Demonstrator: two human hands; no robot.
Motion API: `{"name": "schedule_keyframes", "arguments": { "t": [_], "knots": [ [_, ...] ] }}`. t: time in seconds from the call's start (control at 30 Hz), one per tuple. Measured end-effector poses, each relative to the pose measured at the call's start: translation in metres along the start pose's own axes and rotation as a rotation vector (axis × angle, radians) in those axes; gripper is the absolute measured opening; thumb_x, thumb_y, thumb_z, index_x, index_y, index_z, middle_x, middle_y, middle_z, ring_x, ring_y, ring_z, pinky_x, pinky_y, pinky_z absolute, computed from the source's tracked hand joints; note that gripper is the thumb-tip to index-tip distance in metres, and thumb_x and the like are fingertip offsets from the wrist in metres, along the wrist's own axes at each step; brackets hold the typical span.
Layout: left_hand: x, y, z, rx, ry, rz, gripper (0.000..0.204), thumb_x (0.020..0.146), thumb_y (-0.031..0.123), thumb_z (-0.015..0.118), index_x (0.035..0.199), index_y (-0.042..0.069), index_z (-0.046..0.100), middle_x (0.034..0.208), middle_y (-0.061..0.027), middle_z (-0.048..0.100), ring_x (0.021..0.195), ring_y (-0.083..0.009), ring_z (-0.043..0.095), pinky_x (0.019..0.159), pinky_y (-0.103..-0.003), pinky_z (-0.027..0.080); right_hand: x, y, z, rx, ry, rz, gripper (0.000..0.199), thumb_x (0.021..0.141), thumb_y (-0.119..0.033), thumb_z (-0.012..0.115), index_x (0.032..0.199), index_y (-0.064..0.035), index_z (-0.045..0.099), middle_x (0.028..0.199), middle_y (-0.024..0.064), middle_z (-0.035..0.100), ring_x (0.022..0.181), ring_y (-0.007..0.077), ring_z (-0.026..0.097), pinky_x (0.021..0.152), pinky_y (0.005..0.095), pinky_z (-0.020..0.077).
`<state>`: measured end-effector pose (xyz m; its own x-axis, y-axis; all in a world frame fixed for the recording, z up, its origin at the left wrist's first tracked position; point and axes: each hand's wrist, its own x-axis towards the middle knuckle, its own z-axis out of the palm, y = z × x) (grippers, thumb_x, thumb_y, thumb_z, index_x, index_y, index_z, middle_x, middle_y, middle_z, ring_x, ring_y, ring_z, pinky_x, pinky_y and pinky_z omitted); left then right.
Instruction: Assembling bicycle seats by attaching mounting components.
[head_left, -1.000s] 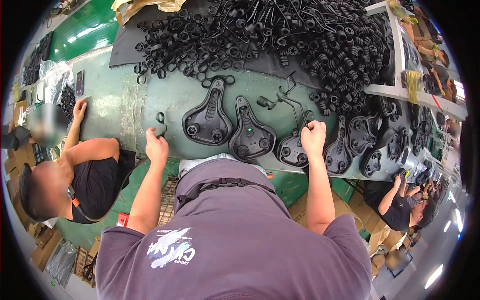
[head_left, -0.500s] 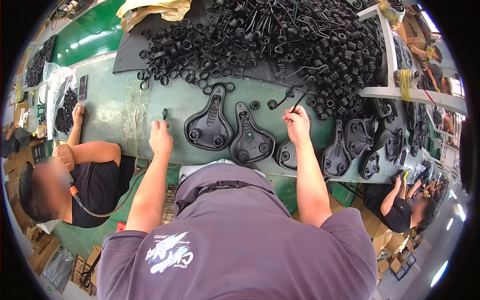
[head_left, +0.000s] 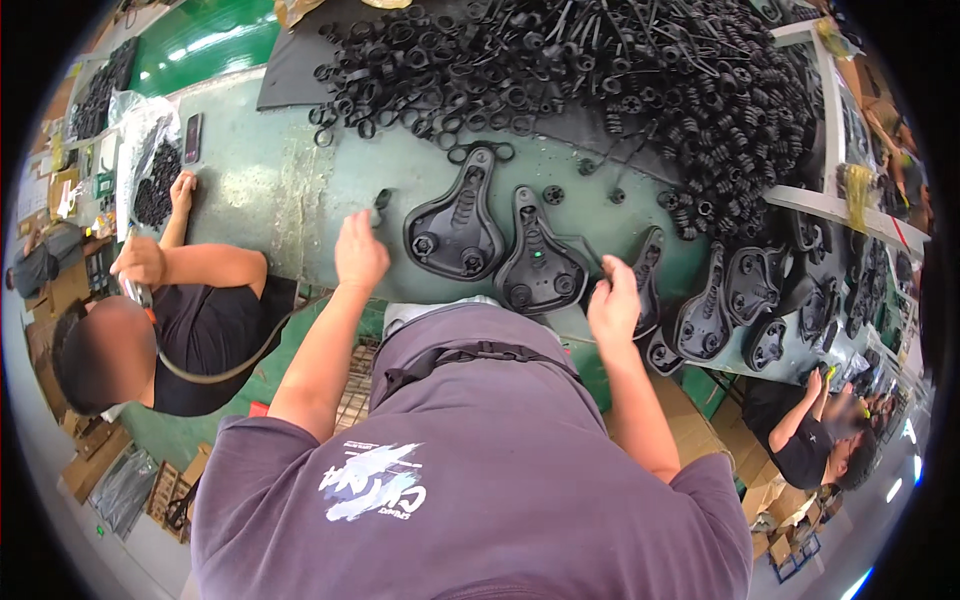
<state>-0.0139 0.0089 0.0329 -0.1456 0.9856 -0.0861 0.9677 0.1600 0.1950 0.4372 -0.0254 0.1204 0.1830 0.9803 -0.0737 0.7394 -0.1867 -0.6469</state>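
My left hand [head_left: 361, 252] is over the near edge of the green bench, its fingers drawn together. A small black part [head_left: 382, 203], too small to make out, is at its fingertips. My right hand [head_left: 613, 303] grips a thin bent black rod [head_left: 582, 242], which reaches leftward over a bicycle saddle [head_left: 541, 262]. This saddle lies underside up, its narrow nose pointing away from me. Left of it is a second upturned saddle [head_left: 457, 222], with black rings [head_left: 481, 152] at its nose. Another saddle [head_left: 649, 280] lies just right of my right hand, partly hidden.
A large heap of black rings, springs and rods [head_left: 560, 70] covers the back of the bench. More upturned saddles [head_left: 704, 305] lie to the right, beneath a white frame [head_left: 835, 205]. A co-worker [head_left: 205, 330] sits at left near a phone [head_left: 193, 138]; another person [head_left: 810, 430] is at right.
My right hand has come down and nearer to me, bringing the bent rod over the saddle. The whole view has shifted a little; my left hand stays beside the small black part.
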Motion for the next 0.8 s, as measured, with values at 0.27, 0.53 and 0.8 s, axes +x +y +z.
{"name": "schedule_keyframes", "arguments": {
  "t": [0.27, 0.53, 0.8],
  "knots": [
    [0.033, 0.005, -0.022, 0.056, -0.041, 0.472, 0.072, 0.085, -0.003, 0.059, 0.154, 0.014, 0.049, 0.162, -0.0113, 0.044, 0.145, -0.0343, 0.046, 0.115, -0.043, 0.046, -0.031, -0.023, 0.037, -0.267, -0.128, -0.318, 0.063, 0.084, -0.018, 0.08, 0.14, -0.0007, 0.057, 0.136, 0.0242, 0.056, 0.125, 0.045, 0.056, 0.102, 0.0504, 0.0505],
    [0.1, -0.009, -0.013, 0.302, -0.415, 0.926, 0.055, 0.096, 0.014, 0.056, 0.151, 0.018, 0.054, 0.162, -0.0023, 0.044, 0.147, -0.0287, 0.046, 0.112, -0.041, 0.053, -0.004, -0.029, 0.058, -0.521, -0.381, -0.193, 0.088, 0.081, -0.02, 0.083, 0.155, 0.0013, 0.039, 0.127, 0.0229, 0.054, 0.114, 0.0421, 0.061, 0.095, 0.0485, 0.0553],
    [0.059, -0.013, -0.065, -0.294, -0.261, 0.351, 0.048, 0.085, 0.013, 0.08, 0.13, 0.008, 0.065, 0.127, -0.0155, 0.065, 0.114, -0.0408, 0.066, 0.096, -0.048, 0.057, 0.014, -0.045, 0.052, -0.495, -0.253, -0.263, 0.072, 0.085, -0.023, 0.08, 0.147, -0.002, 0.05, 0.108, 0.015, 0.064, 0.09, 0.0338, 0.068, 0.08, 0.0467, 0.0578]
  ]
}}
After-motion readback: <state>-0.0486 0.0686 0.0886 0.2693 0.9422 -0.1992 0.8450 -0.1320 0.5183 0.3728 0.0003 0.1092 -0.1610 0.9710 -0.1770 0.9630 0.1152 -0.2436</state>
